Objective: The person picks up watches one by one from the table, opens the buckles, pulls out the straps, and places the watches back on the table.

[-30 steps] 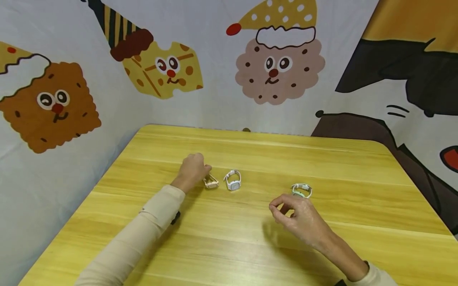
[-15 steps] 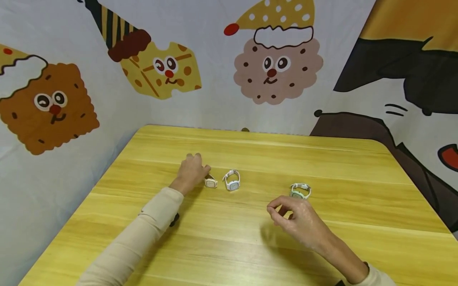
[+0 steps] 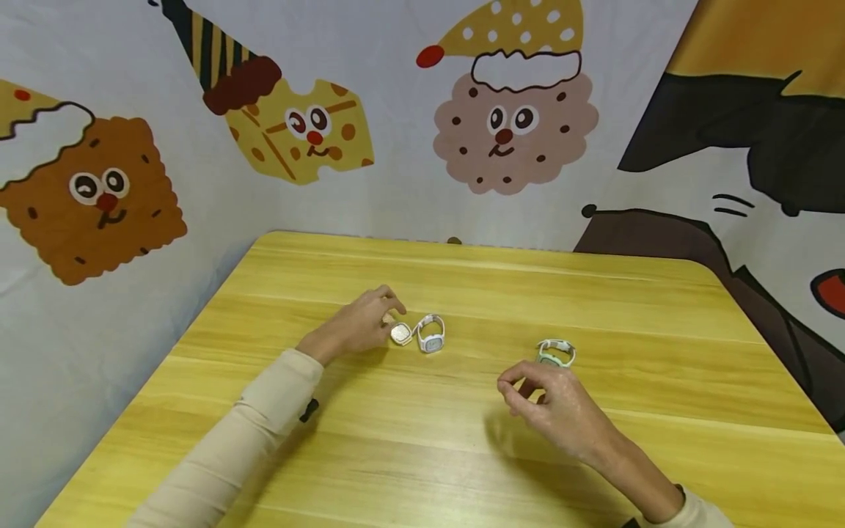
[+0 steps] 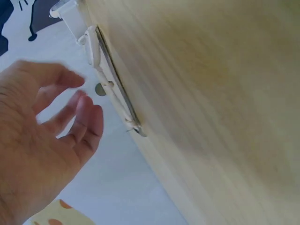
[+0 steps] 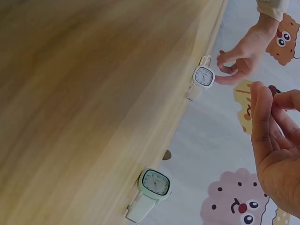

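Observation:
My left hand hovers beside a small beige wristwatch that lies on the table, its strap partly hidden by the fingers. In the left wrist view the fingers are loosely bent around nothing, apart from the beige strap. Just right of it a white wristwatch stands with its strap looped behind the dial. Over the table's right half I keep my right hand raised, thumb and forefinger tips close together with nothing seen between them. Behind it stands a pale green wristwatch, partly covered in the head view.
The yellow wood-grain table carries the watches. Beyond its far edge hangs a pale cloth printed with cartoon cheese and biscuits. A small black object shows beside my left sleeve.
My left hand has let go of the beige watch and its fingers have spread. That watch has shifted right, its dial now turned upward near the white watch. My right hand stays put.

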Available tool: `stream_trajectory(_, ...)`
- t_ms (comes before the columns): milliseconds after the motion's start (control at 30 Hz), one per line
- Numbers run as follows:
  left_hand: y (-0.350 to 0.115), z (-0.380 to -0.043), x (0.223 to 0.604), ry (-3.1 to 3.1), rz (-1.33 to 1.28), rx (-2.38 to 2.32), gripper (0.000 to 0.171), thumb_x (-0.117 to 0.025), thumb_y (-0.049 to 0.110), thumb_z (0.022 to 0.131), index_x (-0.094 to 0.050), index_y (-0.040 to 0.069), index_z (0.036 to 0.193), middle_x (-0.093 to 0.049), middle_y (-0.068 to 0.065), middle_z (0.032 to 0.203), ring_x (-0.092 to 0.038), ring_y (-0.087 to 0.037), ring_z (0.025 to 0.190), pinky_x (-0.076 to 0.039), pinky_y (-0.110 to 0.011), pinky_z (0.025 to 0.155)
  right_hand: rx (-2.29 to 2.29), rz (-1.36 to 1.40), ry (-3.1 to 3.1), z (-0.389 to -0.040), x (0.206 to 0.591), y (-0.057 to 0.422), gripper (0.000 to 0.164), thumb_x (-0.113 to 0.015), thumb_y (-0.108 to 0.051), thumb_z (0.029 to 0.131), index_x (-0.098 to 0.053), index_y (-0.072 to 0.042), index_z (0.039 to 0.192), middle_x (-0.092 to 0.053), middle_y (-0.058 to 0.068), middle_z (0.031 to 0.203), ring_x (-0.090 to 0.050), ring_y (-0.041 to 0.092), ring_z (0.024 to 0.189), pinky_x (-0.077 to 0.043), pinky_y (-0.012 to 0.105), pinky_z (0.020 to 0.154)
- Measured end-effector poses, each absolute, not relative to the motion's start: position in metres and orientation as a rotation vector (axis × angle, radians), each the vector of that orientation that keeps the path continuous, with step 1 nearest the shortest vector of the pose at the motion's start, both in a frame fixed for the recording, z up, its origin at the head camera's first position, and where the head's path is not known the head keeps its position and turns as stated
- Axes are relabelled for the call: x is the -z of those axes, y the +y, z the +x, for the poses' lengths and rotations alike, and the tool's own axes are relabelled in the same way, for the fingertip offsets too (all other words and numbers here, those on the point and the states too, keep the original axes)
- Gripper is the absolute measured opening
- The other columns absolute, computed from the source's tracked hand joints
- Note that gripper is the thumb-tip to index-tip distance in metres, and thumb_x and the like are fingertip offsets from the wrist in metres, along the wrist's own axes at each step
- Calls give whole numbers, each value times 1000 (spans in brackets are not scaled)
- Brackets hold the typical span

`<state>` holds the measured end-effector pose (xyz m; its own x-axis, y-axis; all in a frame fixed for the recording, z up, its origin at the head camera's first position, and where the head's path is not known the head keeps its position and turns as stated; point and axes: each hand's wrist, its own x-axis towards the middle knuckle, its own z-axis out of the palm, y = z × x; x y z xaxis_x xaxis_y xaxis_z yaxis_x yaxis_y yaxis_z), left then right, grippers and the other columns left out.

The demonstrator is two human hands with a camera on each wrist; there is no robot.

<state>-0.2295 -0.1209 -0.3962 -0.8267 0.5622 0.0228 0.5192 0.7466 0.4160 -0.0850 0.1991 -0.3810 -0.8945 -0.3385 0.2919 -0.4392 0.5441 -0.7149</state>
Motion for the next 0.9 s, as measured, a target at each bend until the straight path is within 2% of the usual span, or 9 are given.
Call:
stream_trajectory(100, -119, -229, 396, 2809, 920, -546, 38, -68, 3, 90, -66, 3, 128, -53, -10, 133, -51, -31, 121, -52, -45, 95, -1287, 675, -2647, -85, 382, 199, 18, -72, -4, 94, -72, -21, 96, -67, -7, 79, -62, 5, 65, -54, 26, 49)
stream_trajectory(200, -118, -229, 397, 2815, 939, -462, 40, -69, 3, 88, -67, 0, 128, -54, -11, 133, -51, -32, 119, -52, -44, 95, -1285, 687, -2649, -85, 383, 198, 17, -73, -4, 95, -72, -21, 95, -67, -10, 80, -63, 5, 65, -53, 26, 48)
stream_trajectory(533, -121, -230, 406, 2780, 967, -485, 30, -65, -2, 90, -70, -1, 120, -59, -12, 126, -57, -32, 113, -51, -41, 98, -1283, 681, -2681, -84, 383, 200, 13, -71, -8, 97, -73, -20, 97, -68, -3, 79, -62, 5, 67, -53, 26, 50)
stream_trajectory(900, -125, -233, 409, 2825, 1061, -602, 19, -66, -4, 92, -71, -3, 110, -63, -10, 114, -64, -28, 105, -53, -36, 94, -1269, 687, -2692, -87, 384, 202, 12, -71, -8, 97, -73, -19, 97, -69, -4, 80, -63, 5, 67, -54, 26, 51)
